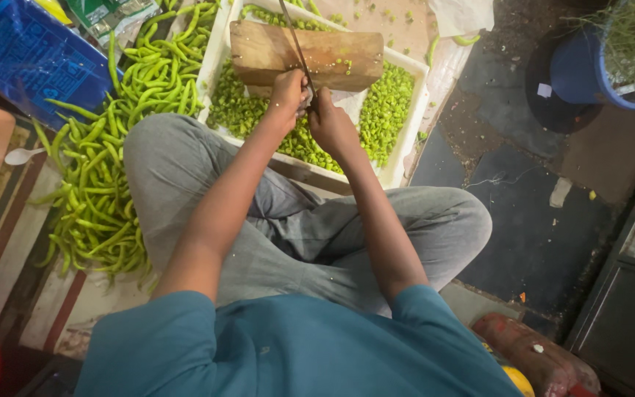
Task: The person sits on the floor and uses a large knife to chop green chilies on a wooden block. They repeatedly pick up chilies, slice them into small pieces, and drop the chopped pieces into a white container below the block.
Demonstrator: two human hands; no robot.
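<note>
One white tray (404,151) at 12 o'clock holds chopped green chilli pieces (387,110) and one wooden block (310,55) carrying an upright blade (295,40). Left hand (288,92) and right hand (330,125) meet at the blade base, each grip pinched on something too small to identify. Whole green chillies (104,184) heaped on the floor at 9 o'clock, uncountable. One blue bucket (626,66) at 2 o'clock.

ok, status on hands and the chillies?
Left hand and right hand together at the blade. Chopped chillies fill the tray. Whole chillies heaped left.
</note>
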